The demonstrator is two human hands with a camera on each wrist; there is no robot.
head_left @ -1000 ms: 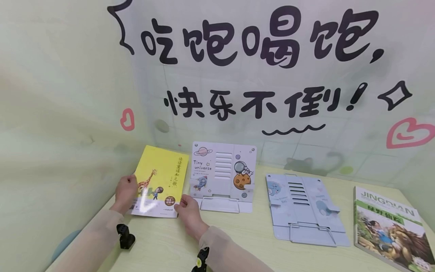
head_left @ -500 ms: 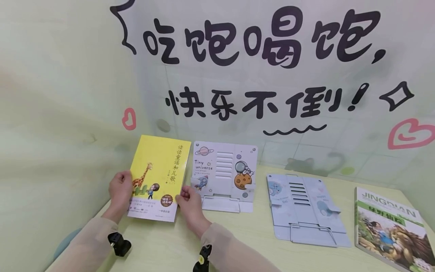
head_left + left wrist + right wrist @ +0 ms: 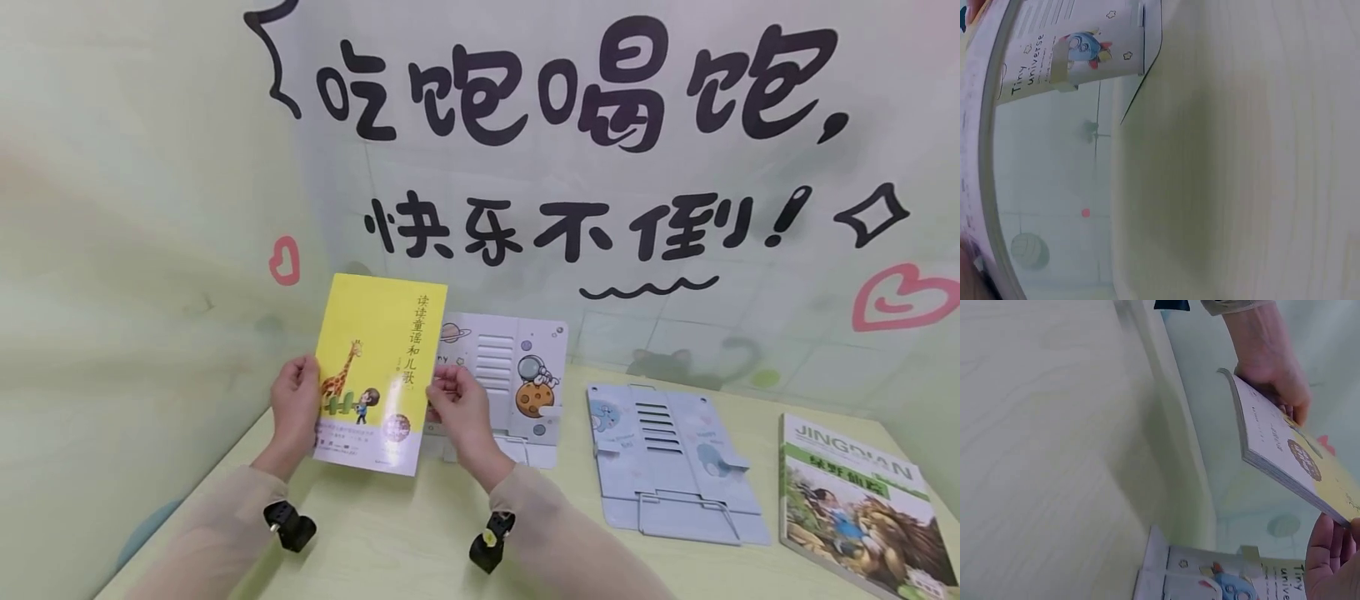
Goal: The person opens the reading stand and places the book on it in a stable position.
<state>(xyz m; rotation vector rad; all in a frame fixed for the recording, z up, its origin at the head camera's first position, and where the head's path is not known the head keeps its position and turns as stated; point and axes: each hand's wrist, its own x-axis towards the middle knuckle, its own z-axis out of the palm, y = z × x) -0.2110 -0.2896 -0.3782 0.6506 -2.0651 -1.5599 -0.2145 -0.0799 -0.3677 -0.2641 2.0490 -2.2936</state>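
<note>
A yellow book (image 3: 378,350) with a giraffe on its cover is held up off the table, tilted, between both hands. My left hand (image 3: 295,404) grips its left edge, and my right hand (image 3: 463,412) pinches the right edge. The right wrist view shows the book (image 3: 1279,440) from its lower side, with both hands on opposite edges. Just behind the book and right hand stands a white "Tiny universe" book stand (image 3: 536,358), its left part covered. In the left wrist view the book's edge (image 3: 988,144) runs down the left side, the stand (image 3: 1085,44) beyond it.
A blue book stand (image 3: 667,458) leans back on the table (image 3: 360,550), right of the white one. A thicker book (image 3: 862,508) with a green and white cover lies at the far right. A printed curtain (image 3: 480,167) hangs behind the table.
Both hands have raised the yellow book from the table and brought it rightward, so it now overlaps the white stand's left side. The other book and the stands have not moved.
</note>
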